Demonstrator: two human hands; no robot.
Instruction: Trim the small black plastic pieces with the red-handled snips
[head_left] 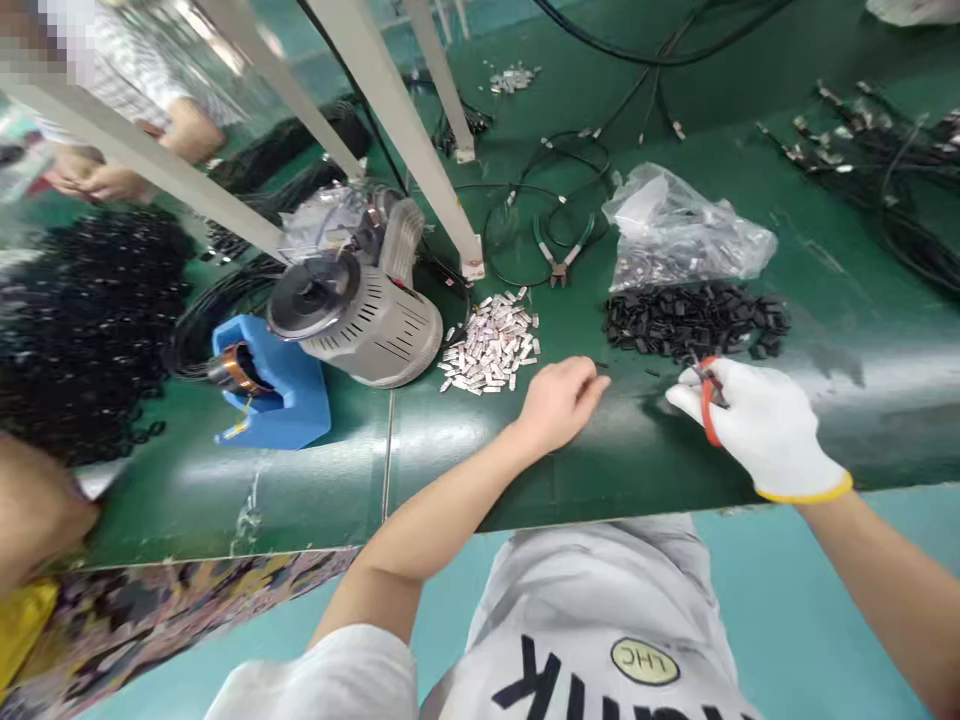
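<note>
My right hand (772,420), in a white glove with a yellow cuff, is closed around small red-handled pliers (708,405). Their dark jaws point toward a pile of small black plastic parts (690,318), and the exact kind of jaw is too small to tell. My bare left hand (559,405) rests near the table's front with its fingers curled together. What it pinches, if anything, is hidden. Just left of that hand lies a heap of small silvery metal connector shells (491,345). A few loose black bits (652,372) lie between my hands.
Green-handled cutters (559,262) and a clear plastic bag of small parts (690,230) lie behind. A grey machine (367,320), blue tape dispenser (281,390) and white posts (420,130) stand left. Black cables (900,190) spread right. A co-worker's hands (101,180) show far left.
</note>
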